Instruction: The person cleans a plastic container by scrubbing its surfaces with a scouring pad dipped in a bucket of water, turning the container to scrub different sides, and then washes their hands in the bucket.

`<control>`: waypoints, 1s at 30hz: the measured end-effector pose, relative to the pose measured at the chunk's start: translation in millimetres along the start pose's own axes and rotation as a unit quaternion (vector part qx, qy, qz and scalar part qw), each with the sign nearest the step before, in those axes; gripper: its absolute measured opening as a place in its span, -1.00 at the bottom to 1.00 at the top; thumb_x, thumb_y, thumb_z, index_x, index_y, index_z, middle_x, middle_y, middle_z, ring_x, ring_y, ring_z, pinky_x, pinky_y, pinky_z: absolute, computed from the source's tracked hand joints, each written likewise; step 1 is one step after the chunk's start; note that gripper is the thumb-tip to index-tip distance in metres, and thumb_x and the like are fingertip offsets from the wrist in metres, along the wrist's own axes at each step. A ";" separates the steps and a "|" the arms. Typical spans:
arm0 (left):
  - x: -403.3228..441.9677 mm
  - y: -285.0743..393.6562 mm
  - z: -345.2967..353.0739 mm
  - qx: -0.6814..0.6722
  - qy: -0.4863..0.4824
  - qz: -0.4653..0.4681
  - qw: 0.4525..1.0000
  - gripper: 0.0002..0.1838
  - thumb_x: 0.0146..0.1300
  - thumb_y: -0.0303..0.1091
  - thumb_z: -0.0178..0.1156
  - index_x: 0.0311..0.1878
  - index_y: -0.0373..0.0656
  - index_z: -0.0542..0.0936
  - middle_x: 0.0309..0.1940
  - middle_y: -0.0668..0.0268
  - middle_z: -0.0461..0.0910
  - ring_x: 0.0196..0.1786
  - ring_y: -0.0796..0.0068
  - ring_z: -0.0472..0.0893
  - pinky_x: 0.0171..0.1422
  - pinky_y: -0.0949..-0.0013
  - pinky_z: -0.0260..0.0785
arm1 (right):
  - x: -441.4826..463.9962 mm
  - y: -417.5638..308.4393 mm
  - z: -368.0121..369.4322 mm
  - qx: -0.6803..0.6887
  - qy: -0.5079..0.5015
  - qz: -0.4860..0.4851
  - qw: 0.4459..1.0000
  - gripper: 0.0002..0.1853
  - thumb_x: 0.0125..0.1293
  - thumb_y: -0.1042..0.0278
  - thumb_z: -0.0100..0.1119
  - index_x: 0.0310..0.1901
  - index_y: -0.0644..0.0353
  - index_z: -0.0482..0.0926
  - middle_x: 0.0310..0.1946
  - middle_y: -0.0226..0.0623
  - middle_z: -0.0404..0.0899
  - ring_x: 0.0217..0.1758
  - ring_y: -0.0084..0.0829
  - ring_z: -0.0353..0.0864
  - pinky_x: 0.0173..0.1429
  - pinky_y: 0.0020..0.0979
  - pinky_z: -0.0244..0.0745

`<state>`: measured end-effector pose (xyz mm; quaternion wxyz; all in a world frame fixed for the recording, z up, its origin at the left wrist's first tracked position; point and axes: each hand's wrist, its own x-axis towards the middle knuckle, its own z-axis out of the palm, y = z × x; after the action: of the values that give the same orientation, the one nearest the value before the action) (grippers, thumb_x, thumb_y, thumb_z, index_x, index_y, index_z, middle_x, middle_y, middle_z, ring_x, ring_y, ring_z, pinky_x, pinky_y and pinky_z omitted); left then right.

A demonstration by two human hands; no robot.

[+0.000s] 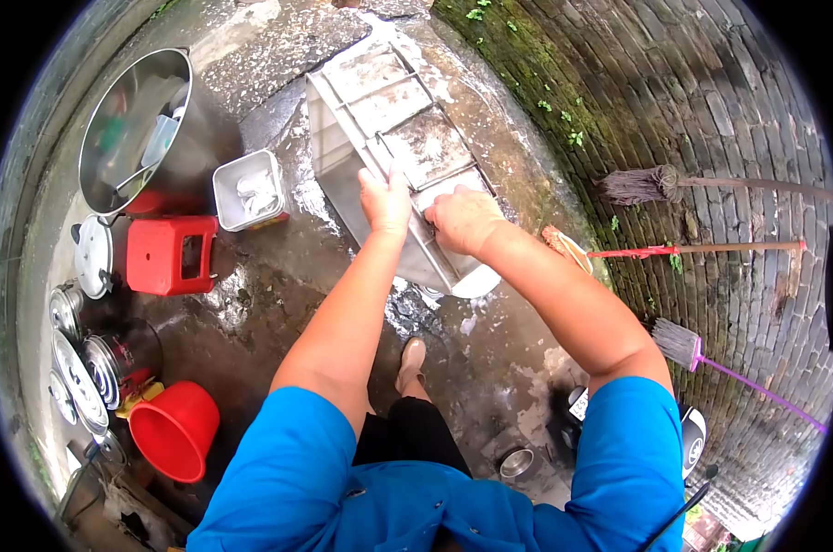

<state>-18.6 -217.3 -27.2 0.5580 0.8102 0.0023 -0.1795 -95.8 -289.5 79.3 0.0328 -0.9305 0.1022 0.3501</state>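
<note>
A long metal unit with a barred, sectioned face (pixel 428 145) lies tilted on the wet ground in front of me. My left hand (pixel 385 201) is closed on its long metal edge. Just right of it, my right hand (pixel 464 217) is bent at the lower part of the sectioned face, its fingers curled down. What the right fingers hold, if anything, is hidden. White suds lie on the ground around the unit.
A big metal pot (pixel 216 129), a white tub (pixel 251 190), a red stool (pixel 170 256), a red bucket (pixel 175 431) and several lids stand left. Mops (pixel 642 184) and a broom (pixel 678 344) lean by the brick wall at right. A small metal bowl (pixel 516 462) lies near my feet.
</note>
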 end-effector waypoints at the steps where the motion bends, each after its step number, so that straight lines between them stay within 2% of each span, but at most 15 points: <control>1: -2.1 -0.5 -1.2 0.002 0.000 0.000 1.000 -0.50 0.23 -0.05 0.24 -0.10 -0.37 0.43 -0.17 -0.12 0.62 -0.05 -0.07 0.60 0.10 0.10 0.37 | 1.7 5.0 8.6 0.002 0.000 -0.001 1.000 -0.79 0.20 0.30 0.11 -0.19 0.01 0.69 -0.09 -0.29 0.66 0.06 -0.23 0.59 0.14 -0.26 0.51; 3: -3.1 3.4 -1.8 -0.006 -0.013 0.001 1.000 -0.51 0.25 -0.06 0.23 -0.09 -0.37 0.42 -0.17 -0.13 0.61 -0.05 -0.09 0.59 0.10 0.10 0.37 | -1.8 31.1 20.9 0.061 0.104 0.048 0.992 -0.79 0.20 0.31 0.10 -0.17 0.03 0.67 -0.09 -0.30 0.65 0.05 -0.19 0.58 0.13 -0.24 0.51; 4: -2.0 0.2 -0.4 -0.018 -0.011 0.012 1.000 -0.51 0.25 -0.05 0.22 -0.10 -0.38 0.41 -0.17 -0.15 0.60 -0.05 -0.11 0.58 0.09 0.09 0.37 | 1.6 44.7 23.5 0.029 0.112 0.120 0.986 -0.77 0.19 0.28 0.13 -0.13 0.02 0.65 -0.10 -0.30 0.64 0.03 -0.17 0.59 0.13 -0.23 0.51; 7: -1.6 2.0 2.0 -0.004 0.002 0.040 0.999 -0.56 0.27 -0.09 0.17 -0.09 -0.32 0.37 -0.23 -0.13 0.61 -0.13 -0.16 0.59 0.00 0.04 0.40 | -1.5 53.7 11.2 0.132 0.149 0.171 0.965 -0.77 0.17 0.24 0.19 -0.12 -0.05 0.64 -0.11 -0.28 0.64 -0.02 -0.19 0.58 0.10 -0.23 0.50; 8: -2.6 0.8 1.4 -0.027 -0.018 0.016 0.999 -0.57 0.32 -0.09 0.14 -0.11 -0.36 0.40 -0.19 -0.11 0.60 -0.09 -0.05 0.58 0.08 0.10 0.35 | -3.5 48.5 8.7 0.133 0.144 0.171 0.966 -0.77 0.17 0.24 0.19 -0.12 -0.05 0.64 -0.11 -0.28 0.64 -0.02 -0.19 0.58 0.10 -0.23 0.50; 10: -1.8 -6.3 4.2 -0.068 -0.024 0.013 0.997 -0.60 0.35 -0.11 0.11 -0.10 -0.35 0.39 -0.17 -0.08 0.59 -0.08 0.01 0.58 0.08 0.12 0.35 | 3.3 32.4 -9.8 0.224 0.288 0.177 0.914 -0.77 0.17 0.22 0.20 -0.13 -0.06 0.64 -0.11 -0.28 0.63 -0.02 -0.18 0.58 0.11 -0.24 0.50; 11: 1.5 -9.0 5.8 -0.109 -0.032 0.015 0.993 -0.62 0.37 -0.14 0.07 -0.09 -0.35 0.39 -0.15 -0.05 0.59 -0.07 0.08 0.57 0.09 0.14 0.34 | 15.5 27.8 -7.9 0.201 0.313 0.156 0.915 -0.76 0.16 0.16 0.20 -0.13 -0.07 0.64 -0.10 -0.27 0.62 -0.02 -0.18 0.59 0.13 -0.24 0.49; 13: 3.5 -8.9 5.1 -0.108 -0.038 0.016 0.993 -0.62 0.38 -0.14 0.06 -0.08 -0.35 0.38 -0.13 -0.04 0.58 -0.05 0.11 0.57 0.10 0.15 0.33 | 46.8 19.6 -1.2 0.143 0.233 0.107 0.956 -0.75 0.17 0.10 0.18 -0.12 -0.09 0.63 -0.09 -0.31 0.61 0.04 -0.19 0.55 0.15 -0.21 0.49; 15: -0.3 -12.7 3.6 -0.103 -0.053 0.006 0.993 -0.62 0.40 -0.14 0.02 -0.04 -0.34 0.37 -0.10 -0.02 0.57 -0.03 0.16 0.55 0.12 0.18 0.32 | 69.6 39.9 1.0 0.173 0.281 0.146 0.933 -0.76 0.18 0.10 0.17 -0.14 -0.09 0.64 -0.12 -0.33 0.61 0.05 -0.20 0.54 0.14 -0.19 0.49; 18: -0.3 -15.3 7.2 -0.078 -0.051 0.004 0.996 -0.59 0.39 -0.13 0.03 -0.02 -0.36 0.34 -0.10 -0.10 0.55 -0.02 0.04 0.54 0.13 0.14 0.31 | 84.7 47.0 -10.7 0.141 0.298 0.185 0.926 -0.74 0.16 0.12 0.23 -0.13 -0.06 0.64 -0.12 -0.31 0.61 0.03 -0.21 0.55 0.10 -0.19 0.52; 21: -6.2 -9.4 4.1 -0.079 -0.047 0.000 0.996 -0.58 0.38 -0.12 0.03 -0.02 -0.36 0.32 -0.10 -0.17 0.53 -0.02 -0.08 0.53 0.12 0.09 0.31 | 69.5 28.6 4.3 0.092 0.318 0.034 0.943 -0.74 0.10 0.12 0.24 -0.18 -0.02 0.63 -0.20 -0.29 0.64 -0.07 -0.19 0.60 0.02 -0.20 0.54; 25: -3.2 -5.2 2.1 -0.062 -0.075 -0.004 0.995 -0.63 0.39 -0.17 0.03 -0.03 -0.35 0.33 -0.10 -0.13 0.54 -0.04 -0.02 0.55 0.10 0.11 0.33 | 102.5 63.2 -19.1 0.119 0.356 0.156 0.914 -0.79 0.12 0.16 0.23 -0.24 0.01 0.63 -0.24 -0.28 0.64 -0.11 -0.18 0.61 -0.03 -0.16 0.56; 27: -2.5 -4.2 3.4 -0.056 -0.080 -0.006 0.995 -0.65 0.39 -0.19 0.03 -0.03 -0.35 0.34 -0.11 -0.10 0.54 -0.05 0.01 0.56 0.09 0.12 0.34 | 96.0 50.6 -15.9 0.113 0.313 0.158 0.930 -0.78 0.10 0.17 0.25 -0.22 0.00 0.63 -0.21 -0.31 0.63 -0.07 -0.21 0.60 -0.02 -0.19 0.56; 29: -6.3 -12.5 -1.0 -0.097 -0.062 0.014 0.993 -0.69 0.39 -0.23 0.04 -0.03 -0.33 0.35 -0.13 -0.04 0.57 -0.08 0.08 0.57 0.05 0.15 0.36 | 79.7 23.7 -0.4 0.095 0.312 0.023 0.945 -0.78 0.09 0.15 0.26 -0.23 -0.01 0.62 -0.17 -0.34 0.62 -0.04 -0.22 0.59 0.00 -0.21 0.56; 30: -7.3 -16.5 -1.5 -0.137 -0.042 0.028 0.989 -0.70 0.39 -0.24 0.05 -0.05 -0.32 0.35 -0.19 0.03 0.59 -0.13 0.20 0.57 0.01 0.21 0.39 | 84.3 26.1 3.9 0.080 0.315 0.007 0.946 -0.78 0.08 0.13 0.26 -0.24 -0.02 0.60 -0.16 -0.37 0.62 -0.04 -0.22 0.58 0.02 -0.23 0.55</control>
<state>-28.3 -208.3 -39.5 0.6680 0.7178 -0.0196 -0.1955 -42.1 -328.6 21.2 0.0713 -0.9869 0.1415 0.0303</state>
